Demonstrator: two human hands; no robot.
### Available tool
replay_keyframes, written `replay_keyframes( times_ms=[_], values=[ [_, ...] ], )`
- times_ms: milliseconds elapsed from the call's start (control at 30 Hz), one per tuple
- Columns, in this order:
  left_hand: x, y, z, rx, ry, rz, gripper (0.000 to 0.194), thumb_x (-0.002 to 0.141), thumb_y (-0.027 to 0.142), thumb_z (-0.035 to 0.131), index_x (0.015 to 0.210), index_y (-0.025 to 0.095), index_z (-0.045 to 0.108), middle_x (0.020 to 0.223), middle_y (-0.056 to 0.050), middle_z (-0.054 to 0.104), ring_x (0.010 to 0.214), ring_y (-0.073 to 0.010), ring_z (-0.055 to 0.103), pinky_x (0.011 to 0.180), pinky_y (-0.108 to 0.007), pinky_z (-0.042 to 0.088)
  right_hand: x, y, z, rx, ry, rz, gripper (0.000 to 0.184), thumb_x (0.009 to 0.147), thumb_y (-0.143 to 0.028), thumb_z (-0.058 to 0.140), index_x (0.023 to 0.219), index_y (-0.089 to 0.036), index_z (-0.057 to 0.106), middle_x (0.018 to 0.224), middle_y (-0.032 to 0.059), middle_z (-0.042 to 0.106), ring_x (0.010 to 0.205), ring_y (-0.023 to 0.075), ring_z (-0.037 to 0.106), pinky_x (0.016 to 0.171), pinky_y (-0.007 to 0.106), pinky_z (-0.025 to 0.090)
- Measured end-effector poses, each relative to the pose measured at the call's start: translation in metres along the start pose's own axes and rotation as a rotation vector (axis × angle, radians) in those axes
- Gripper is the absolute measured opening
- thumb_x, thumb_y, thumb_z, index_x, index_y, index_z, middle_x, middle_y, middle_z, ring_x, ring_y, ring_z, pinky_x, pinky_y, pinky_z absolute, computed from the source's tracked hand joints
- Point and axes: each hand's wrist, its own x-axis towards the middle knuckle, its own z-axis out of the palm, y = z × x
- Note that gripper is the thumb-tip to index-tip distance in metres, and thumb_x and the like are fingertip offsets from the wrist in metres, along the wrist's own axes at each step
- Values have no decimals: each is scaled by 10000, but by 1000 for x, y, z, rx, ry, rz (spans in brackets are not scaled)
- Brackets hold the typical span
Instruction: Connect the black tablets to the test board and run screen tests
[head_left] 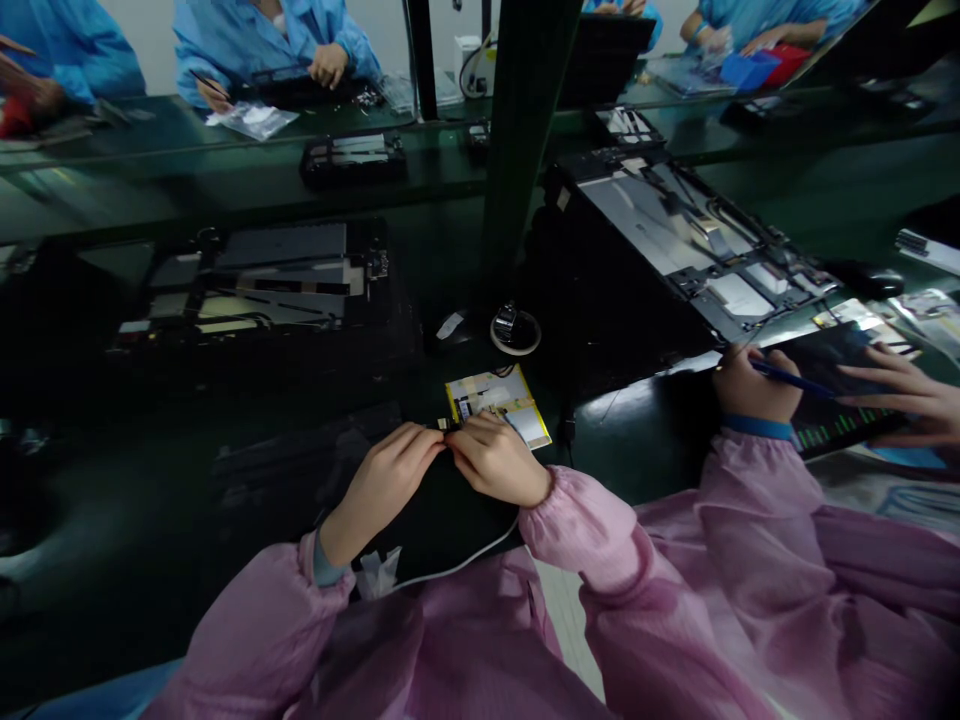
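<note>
In the head view my left hand (386,485) and my right hand (501,458) meet over the dark green bench. Both are closed, with thumbs and fingertips pinched on a small dark part with a pale gold end (443,424); the fingers cover most of it, so its kind is unclear. Just behind my right hand lies a flat silver battery-like pack with yellow edges (529,420), partly hidden by that hand. A white ring-shaped holder (516,345) with a dark item in it stands beyond the pack.
Stacked device frames stand at left (285,285) and right (675,230). A dark green post (521,130) rises between them. At right a co-worker's hands (757,385) hold a pen over a dark screen (847,425). A white cable (465,562) crosses the front edge. People in blue work opposite.
</note>
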Motion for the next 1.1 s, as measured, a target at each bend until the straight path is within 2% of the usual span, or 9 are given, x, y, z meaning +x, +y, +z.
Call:
replay_keyframes(
  times_ms=[267,467,733,900,1100],
  values=[
    [1,-2,1,-44,24,-20,117,957,156,448,957,184,561,884,-35,657,837,-173,642,803,-311,526,0,0,0,9,28,-9,181,932,-162,443,842,-166,600,717,41,605,699,170,545,720,303,404],
    [3,-1,0,-111,16,-79,116,946,165,480,876,189,569,819,-16,649,770,-160,635,734,-288,508,1,-1,0,47,29,-2,158,922,-172,462,836,-171,593,721,38,607,696,171,549,710,307,409],
    [0,-2,-2,-174,4,-59,128,939,157,506,832,186,570,783,9,649,738,-132,627,727,-260,471,-1,2,0,85,5,-35,145,947,-181,458,873,-174,583,765,41,616,715,161,550,723,288,410],
    [-1,-1,-2,-207,17,-57,131,945,163,498,837,192,566,790,8,652,746,-132,628,739,-257,465,0,0,-1,91,50,-42,146,912,-156,457,802,-177,551,703,19,571,669,152,509,685,275,391],
    [0,0,-2,-293,-17,-123,98,929,164,527,843,197,563,808,8,654,762,-129,632,739,-247,459,0,-2,0,140,72,-17,155,872,-135,458,745,-196,523,649,-6,535,625,139,482,659,263,379]
  ],
)
